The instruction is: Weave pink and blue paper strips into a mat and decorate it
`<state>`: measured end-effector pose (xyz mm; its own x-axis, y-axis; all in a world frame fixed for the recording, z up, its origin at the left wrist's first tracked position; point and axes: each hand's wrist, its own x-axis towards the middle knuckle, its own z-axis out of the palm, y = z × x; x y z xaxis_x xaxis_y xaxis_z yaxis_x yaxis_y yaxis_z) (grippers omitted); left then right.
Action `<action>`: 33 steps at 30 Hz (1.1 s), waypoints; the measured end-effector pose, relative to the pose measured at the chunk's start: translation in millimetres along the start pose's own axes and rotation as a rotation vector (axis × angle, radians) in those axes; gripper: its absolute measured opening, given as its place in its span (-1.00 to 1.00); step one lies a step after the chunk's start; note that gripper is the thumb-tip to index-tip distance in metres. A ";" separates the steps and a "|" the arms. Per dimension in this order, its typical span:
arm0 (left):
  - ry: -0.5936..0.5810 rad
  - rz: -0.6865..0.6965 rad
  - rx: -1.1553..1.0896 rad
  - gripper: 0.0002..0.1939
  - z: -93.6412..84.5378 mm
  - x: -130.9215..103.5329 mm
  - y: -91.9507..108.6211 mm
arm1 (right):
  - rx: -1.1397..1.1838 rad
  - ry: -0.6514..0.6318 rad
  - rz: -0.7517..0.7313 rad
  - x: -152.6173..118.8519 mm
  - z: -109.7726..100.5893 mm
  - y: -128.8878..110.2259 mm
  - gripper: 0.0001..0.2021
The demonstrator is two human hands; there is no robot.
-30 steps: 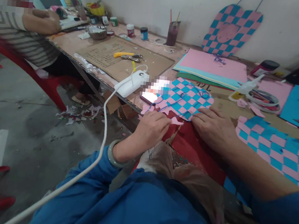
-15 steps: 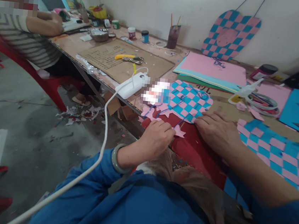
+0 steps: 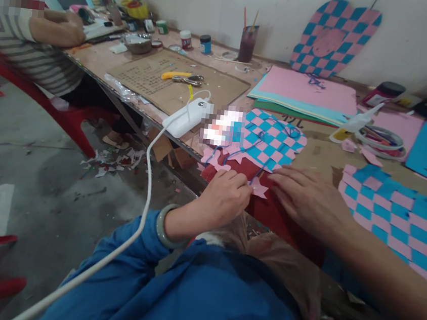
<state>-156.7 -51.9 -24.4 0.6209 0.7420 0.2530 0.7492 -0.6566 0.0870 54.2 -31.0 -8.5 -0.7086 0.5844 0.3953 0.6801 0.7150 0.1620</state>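
My left hand (image 3: 228, 194) is closed, its fingertips pinching a pink paper star (image 3: 259, 188) at the near table edge. A dark blue cord (image 3: 261, 171) runs from the star up over a woven pink-and-blue checkered paper piece (image 3: 276, 141). My right hand (image 3: 309, 195) hovers just right of the star, fingers stretched out and nothing visible in them; its thumb is partly hidden. Below both hands lies a red surface (image 3: 283, 218). More pink star cutouts (image 3: 217, 158) with cord lie left of the woven piece.
To the right is a second woven checkered sheet (image 3: 395, 209). Behind it are a glue bottle (image 3: 344, 130) and tape roll (image 3: 385, 145). Stacked coloured paper (image 3: 304, 95), a white power strip (image 3: 189, 117) and a yellow-handled punch (image 3: 182, 78) lie farther back. A person (image 3: 53, 46) sits at left.
My right hand has shifted left, off the woven piece's lower edge and toward the star, its fingers stretching out. My left hand keeps its pinch. The view has tilted slightly.
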 end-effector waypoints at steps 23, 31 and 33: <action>0.348 -0.016 -0.335 -0.80 9.5 -3.5 -9.4 | 0.107 -0.016 -0.037 -6.0 0.4 -19.3 -0.79; 0.255 -0.050 -0.196 -0.80 12.2 -6.1 -7.1 | 0.080 0.009 -0.021 0.2 8.2 -15.0 -0.80; 0.232 -0.050 -0.149 -0.80 12.0 -7.0 -7.2 | 0.071 0.005 -0.022 -0.6 8.7 -13.9 -0.80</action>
<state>-163.7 -50.7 -38.3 0.5017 0.7346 0.4568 0.7249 -0.6452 0.2413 43.6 -38.0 -18.9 -0.7222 0.5667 0.3965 0.6493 0.7531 0.1061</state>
